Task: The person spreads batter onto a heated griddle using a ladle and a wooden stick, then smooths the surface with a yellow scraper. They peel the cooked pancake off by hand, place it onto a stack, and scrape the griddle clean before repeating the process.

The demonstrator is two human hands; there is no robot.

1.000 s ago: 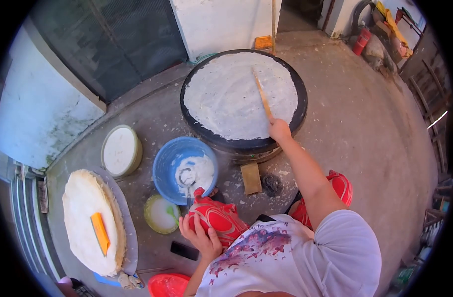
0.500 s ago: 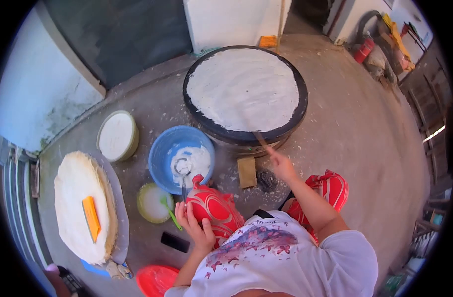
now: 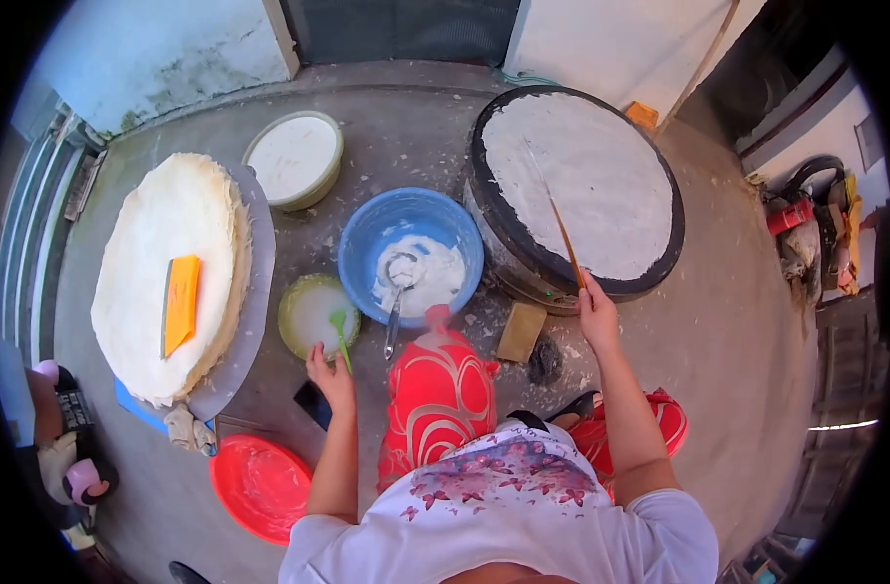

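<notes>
My right hand (image 3: 599, 316) is closed around the brown handle of a long thin spatula (image 3: 564, 232). Its slim pale end lies over the white batter layer (image 3: 586, 185) on the round black griddle (image 3: 481, 185). My left hand (image 3: 332, 376) has its fingers apart, right by the handle of a green spatula (image 3: 342, 336) that stands in a small yellow-green bowl (image 3: 291, 310) of whitish liquid. Beside that bowl, a metal ladle (image 3: 394, 316) rests in a blue basin (image 3: 355, 229) with white batter at its bottom.
A tall stack of pale round sheets (image 3: 163, 224) stands at left, an orange scraper (image 3: 182, 302) on top. Behind the blue basin is a tub of white batter (image 3: 294, 156). A red basin (image 3: 260, 487), a phone (image 3: 313, 404) and a tan block (image 3: 521, 331) are on the floor.
My left hand has left the ladle handle and moved to the green spatula. My right hand still holds the thin spatula, now pointing farther across the griddle. The view has turned left.
</notes>
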